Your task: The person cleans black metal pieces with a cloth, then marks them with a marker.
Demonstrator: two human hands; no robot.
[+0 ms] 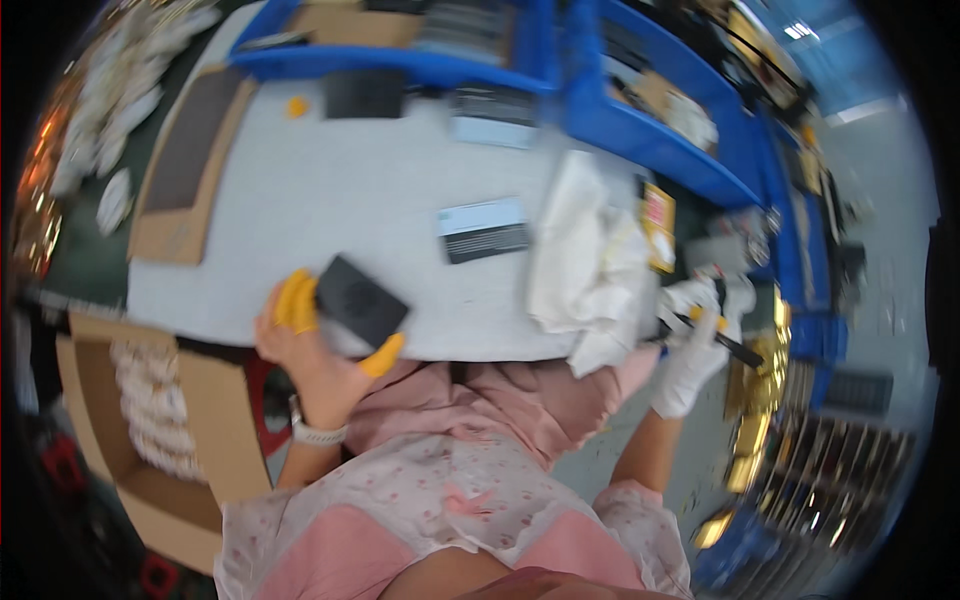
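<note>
My left hand (pixel 310 345), with yellow finger cots on its fingers and thumb, grips a black rectangular block (pixel 360 300) by its edges over the near edge of the white-topped table (pixel 330 205). Far to the right, just past the table's corner, my right hand (pixel 692 365) wears a white glove. Its fingers are closed around a dark stick-like tool (pixel 738 350), blurred, its kind unclear. Crumpled white cloth (pixel 590 270) lies between the two hands. A black card with a pale blue strip (pixel 483 230) lies at mid-table.
Blue bins (pixel 400 65) line the far side. Near them lie a black plate (pixel 365 94), another card (pixel 493 115) and a small orange piece (pixel 297 107). A cardboard piece (pixel 185 165) is at left, above an open carton (pixel 150 420) of white items. A metal can (pixel 718 254) stands at right.
</note>
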